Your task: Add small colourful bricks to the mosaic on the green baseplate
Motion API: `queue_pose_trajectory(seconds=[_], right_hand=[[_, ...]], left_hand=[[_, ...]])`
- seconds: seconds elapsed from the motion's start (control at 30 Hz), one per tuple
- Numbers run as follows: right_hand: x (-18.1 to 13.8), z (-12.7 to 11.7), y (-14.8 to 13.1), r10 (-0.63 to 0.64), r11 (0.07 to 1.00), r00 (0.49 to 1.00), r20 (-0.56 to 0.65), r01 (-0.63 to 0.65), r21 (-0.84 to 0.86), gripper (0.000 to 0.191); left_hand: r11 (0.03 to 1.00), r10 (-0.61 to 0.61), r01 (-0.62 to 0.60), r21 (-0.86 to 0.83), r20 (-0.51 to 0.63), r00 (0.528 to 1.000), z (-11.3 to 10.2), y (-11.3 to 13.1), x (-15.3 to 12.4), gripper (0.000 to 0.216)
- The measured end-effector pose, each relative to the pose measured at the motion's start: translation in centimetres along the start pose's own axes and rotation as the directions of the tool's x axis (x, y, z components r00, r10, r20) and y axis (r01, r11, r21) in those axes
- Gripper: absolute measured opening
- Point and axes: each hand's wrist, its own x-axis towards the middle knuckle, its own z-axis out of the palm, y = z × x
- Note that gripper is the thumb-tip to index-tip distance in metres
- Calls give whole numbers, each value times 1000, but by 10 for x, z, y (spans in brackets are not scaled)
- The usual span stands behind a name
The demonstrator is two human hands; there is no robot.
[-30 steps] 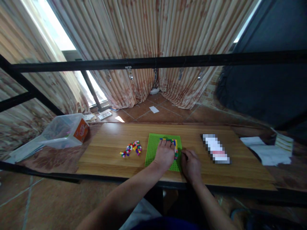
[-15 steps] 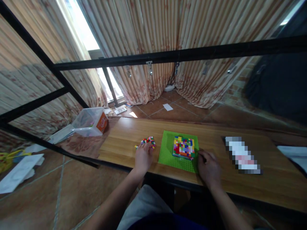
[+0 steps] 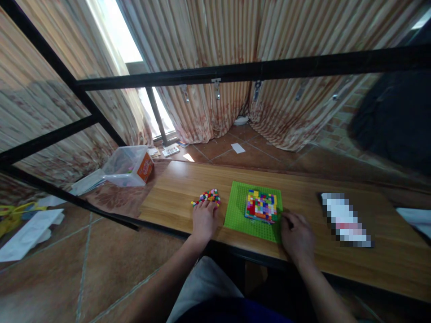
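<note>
We sit at a wooden table [image 3: 175,188] with both bare hands down on it. Our left hand [image 3: 204,220] lies palm down, fingers loosely spread, and its fingertips [image 3: 204,204] touch the near edge of a small heap of loose coloured bricks [image 3: 209,196]. Whether a brick is pinched under those fingertips we cannot tell. The heap lies at twelve o'clock from this hand, right at the fingertips, and its long axis runs from nine to three o'clock across the table.

Our right hand [image 3: 296,234] rests with fingers curled narrow against the near right corner of the green baseplate [image 3: 238,211], touching its edge; it holds nothing that we can see. On the baseplate, toward its far right part, sits a square block of joined multicoloured bricks [image 3: 262,207], at about ten o'clock from the right hand and two o'clock from the left.

The left hand is much the nearer to the heap; the right hand lies well apart from it, with the baseplate between them.

Beyond the table's left end, at ten o'clock, a clear plastic box [image 3: 128,166] stands.
</note>
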Motion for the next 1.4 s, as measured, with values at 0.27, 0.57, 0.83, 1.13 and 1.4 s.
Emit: queue_pose_trajectory(seconds=[0.27,0.57,0.83,1.13,1.4], right_hand=[[1,-2,-6,22,1000,1000,-6,-22,19,28],[2,-1,-7,30,999,1000,-1,-30,35,26],[3,0,-7,17,998,1000,-10,-17,60,27],[3,1,-6,-7,995,999,-34,10,95,26],[3,0,-7,-16,996,1000,-20,18,83,26]], left_hand=[[993,47,-50,107,24,999,2,3,4,19],[924,231,-234,-302,-48,972,-16,60,34,20],[818,506,-444,-365,91,858,0,109,76,23],[848,529,-511,-141,280,801,-6,124,84,25],[840,528,-540,-49,296,796,-10,134,82,26]])
